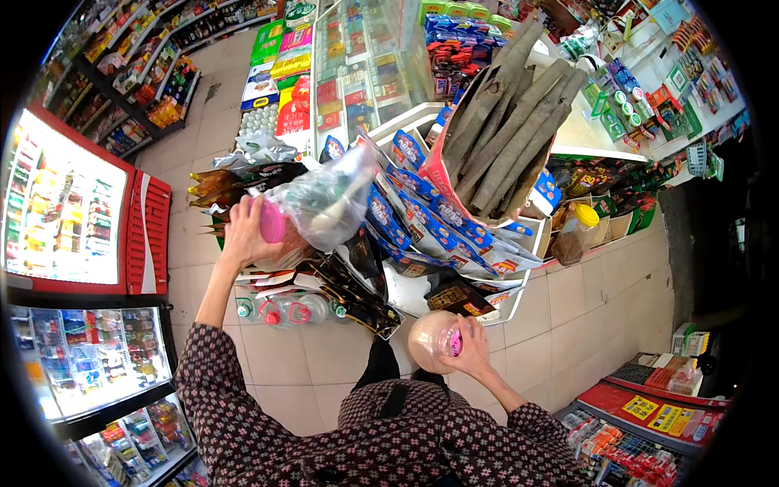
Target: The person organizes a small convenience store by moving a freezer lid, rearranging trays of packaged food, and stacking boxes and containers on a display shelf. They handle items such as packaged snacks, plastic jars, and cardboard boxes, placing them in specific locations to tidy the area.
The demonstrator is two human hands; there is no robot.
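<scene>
My left hand (248,234) grips a round pink lid (272,221), which seems to sit on a reddish-brown jar partly hidden under it. A clear plastic bag (335,198) with pale and green contents lies right beside those fingers. My right hand (471,347) holds a clear plastic jar (431,341) by its neck; the jar bears a tan content, and a bit of pink shows at its mouth. Between and beyond the hands stands a white display rack of blue snack packets (420,213). On it rests an open cardboard box (435,164) of long brown bark rolls (517,122).
Dark packets (359,292) fill the rack's near left part, with large plastic bottles (298,309) on the floor below. A yellow-lidded jar (575,231) stands at the right. A glass display case (359,67) is ahead, and a lit red fridge (67,201) is at the left.
</scene>
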